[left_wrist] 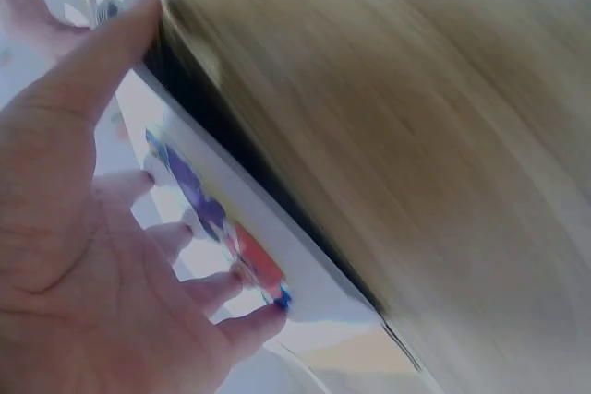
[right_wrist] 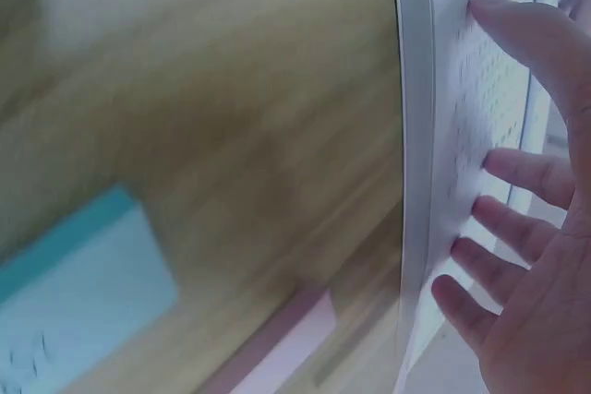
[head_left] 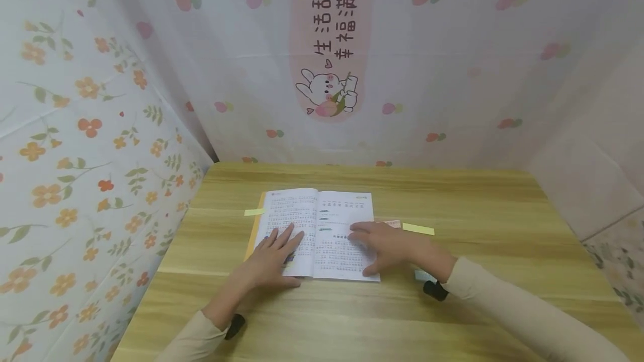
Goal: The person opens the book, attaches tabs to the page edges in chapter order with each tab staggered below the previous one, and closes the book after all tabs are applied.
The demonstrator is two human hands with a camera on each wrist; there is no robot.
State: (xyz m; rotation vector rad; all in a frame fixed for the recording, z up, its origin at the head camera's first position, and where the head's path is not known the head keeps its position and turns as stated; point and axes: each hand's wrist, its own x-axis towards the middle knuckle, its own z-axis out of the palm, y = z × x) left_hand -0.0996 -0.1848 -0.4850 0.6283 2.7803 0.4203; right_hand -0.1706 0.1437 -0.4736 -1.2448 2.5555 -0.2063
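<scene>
An open book (head_left: pixel 347 214) with printed pages lies flat on the table. My left hand (head_left: pixel 266 261) rests with spread fingers on the lower part of the left page (head_left: pixel 292 211). In the left wrist view its fingertips touch a coloured picture (left_wrist: pixel 217 214) on that page, while the thumb reaches along the book's lower edge. On the right page, near the outer edge, the fingertips of my right hand (head_left: pixel 389 247) press down. The right wrist view shows the thumb and fingers of that hand (right_wrist: pixel 545 274) spread apart, with nothing gripped.
A yellow slip (head_left: pixel 254 212) shows at the book's left edge. Right of the book lie another yellow slip (head_left: pixel 418 229), a pinkish slip (head_left: pixel 392 223) and a light-blue pad (right_wrist: pixel 92 292) with a teal side. A printed curtain (head_left: pixel 453 71) hangs behind the wooden table (head_left: pixel 478 222).
</scene>
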